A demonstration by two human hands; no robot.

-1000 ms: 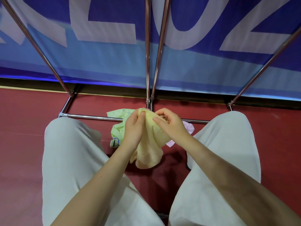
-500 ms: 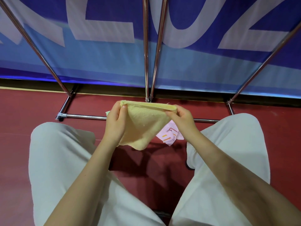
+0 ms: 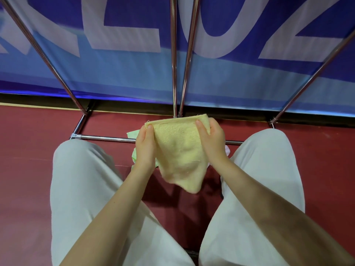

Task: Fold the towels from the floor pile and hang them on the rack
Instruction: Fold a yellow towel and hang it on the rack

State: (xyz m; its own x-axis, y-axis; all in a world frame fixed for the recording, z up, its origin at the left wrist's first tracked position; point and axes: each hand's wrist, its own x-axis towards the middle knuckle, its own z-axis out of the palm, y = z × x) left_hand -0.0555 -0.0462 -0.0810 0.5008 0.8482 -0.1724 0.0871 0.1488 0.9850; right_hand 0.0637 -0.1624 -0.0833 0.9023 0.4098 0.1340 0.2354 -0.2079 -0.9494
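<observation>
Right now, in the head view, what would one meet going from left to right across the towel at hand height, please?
Green towel → left hand → yellow towel → right hand → pink towel.

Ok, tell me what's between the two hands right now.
In the head view, the folded yellow terry towel spans the gap: left hand pinches its left top corner, right hand its right.

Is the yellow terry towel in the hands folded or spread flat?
Folded: the yellow terry towel shows a doubled top edge, pinched by left hand and right hand.
</observation>
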